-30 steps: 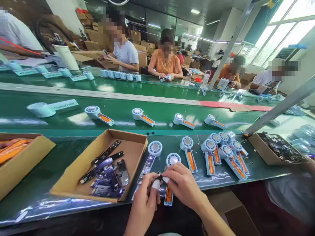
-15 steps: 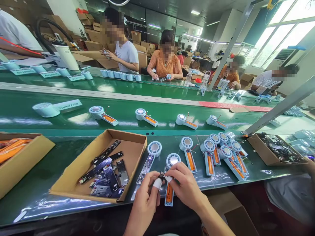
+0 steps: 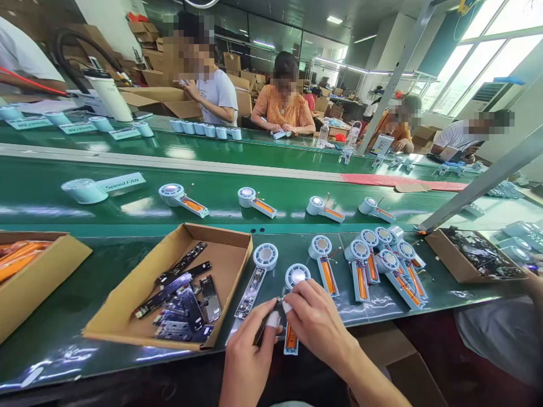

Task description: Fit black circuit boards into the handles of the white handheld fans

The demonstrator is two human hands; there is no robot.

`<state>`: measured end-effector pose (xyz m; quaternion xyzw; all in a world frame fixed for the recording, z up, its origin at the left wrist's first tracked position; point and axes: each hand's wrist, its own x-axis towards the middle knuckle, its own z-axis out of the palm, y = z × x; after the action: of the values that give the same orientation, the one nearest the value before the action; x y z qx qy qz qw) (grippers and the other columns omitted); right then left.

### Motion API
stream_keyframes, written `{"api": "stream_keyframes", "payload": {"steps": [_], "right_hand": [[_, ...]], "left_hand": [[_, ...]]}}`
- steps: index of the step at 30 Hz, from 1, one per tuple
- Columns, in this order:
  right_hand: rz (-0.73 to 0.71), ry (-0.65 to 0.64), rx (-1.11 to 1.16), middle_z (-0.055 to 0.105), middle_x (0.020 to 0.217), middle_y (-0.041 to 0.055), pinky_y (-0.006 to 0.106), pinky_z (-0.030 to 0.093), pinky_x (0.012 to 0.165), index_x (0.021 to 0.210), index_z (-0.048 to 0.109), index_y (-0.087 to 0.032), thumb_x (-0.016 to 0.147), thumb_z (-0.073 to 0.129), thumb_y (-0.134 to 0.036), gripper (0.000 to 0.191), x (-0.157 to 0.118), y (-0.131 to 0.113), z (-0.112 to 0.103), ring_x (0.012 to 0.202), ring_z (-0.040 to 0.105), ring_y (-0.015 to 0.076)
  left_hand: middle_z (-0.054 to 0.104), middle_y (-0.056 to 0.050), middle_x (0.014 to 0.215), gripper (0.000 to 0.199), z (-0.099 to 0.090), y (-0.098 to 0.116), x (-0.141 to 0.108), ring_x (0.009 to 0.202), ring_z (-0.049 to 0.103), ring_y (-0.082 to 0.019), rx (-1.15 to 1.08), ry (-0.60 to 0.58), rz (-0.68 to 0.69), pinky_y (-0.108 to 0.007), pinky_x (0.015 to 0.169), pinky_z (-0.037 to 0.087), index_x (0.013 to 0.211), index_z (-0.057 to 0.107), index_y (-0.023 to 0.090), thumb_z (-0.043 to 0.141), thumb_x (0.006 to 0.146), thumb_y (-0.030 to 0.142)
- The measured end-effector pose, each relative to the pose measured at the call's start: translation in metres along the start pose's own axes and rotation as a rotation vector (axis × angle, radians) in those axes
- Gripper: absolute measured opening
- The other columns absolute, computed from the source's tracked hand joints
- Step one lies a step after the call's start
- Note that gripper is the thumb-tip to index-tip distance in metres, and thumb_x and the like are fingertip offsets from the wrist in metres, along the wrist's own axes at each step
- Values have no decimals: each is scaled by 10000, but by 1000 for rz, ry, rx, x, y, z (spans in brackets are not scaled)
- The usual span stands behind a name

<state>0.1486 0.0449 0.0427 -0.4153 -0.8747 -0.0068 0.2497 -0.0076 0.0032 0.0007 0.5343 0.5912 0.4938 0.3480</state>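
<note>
My left hand is closed on a narrow dark circuit board, gripped between thumb and fingers; a white cover sits on the thumb. Pressed together at the board's upper end are the fingertips of my right hand, also with a white cover; whatever they pinch is hidden. Beneath both hands lies a light-blue handheld fan with an orange battery in its open handle. To its left rests another fan whose handle carries a circuit board.
A cardboard tray of circuit boards stands left, beside a box of orange batteries. Several opened fans cluster right, near another box of boards. More fans lie on the green conveyor belt. Co-workers sit across it.
My left hand has turned the board, so its dark edge shows along the fingers. On the belt, the fans have shifted slightly right. An opposite co-worker's hands have lowered a fan.
</note>
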Motion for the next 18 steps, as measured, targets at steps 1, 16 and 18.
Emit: {"api": "stream_keyframes", "payload": {"steps": [1,16,18], "right_hand": [[4,-10,20,589,829,49,302,441,654,838,618,-185,872,503,-18,206,0,1,0,742,512,196],[-5,-37,61,588,846,49,302,440,674,881,598,-198,890,522,-26,188,1,1,2,749,535,203],[2,-37,59,601,858,57,313,454,682,896,614,-195,899,511,-30,195,1,3,2,758,550,209]], "left_hand": [[806,-87,898,349,1,1,0,579,732,-180,-25,-9,-28,-279,585,621,1068,745,180,566,840,374],[814,-76,1014,296,-2,-8,3,795,776,-231,49,8,124,-310,695,650,1053,786,219,574,866,308],[814,-78,1009,296,-5,-6,6,736,767,-218,20,-20,101,-299,665,647,1059,787,220,583,872,324]]}}
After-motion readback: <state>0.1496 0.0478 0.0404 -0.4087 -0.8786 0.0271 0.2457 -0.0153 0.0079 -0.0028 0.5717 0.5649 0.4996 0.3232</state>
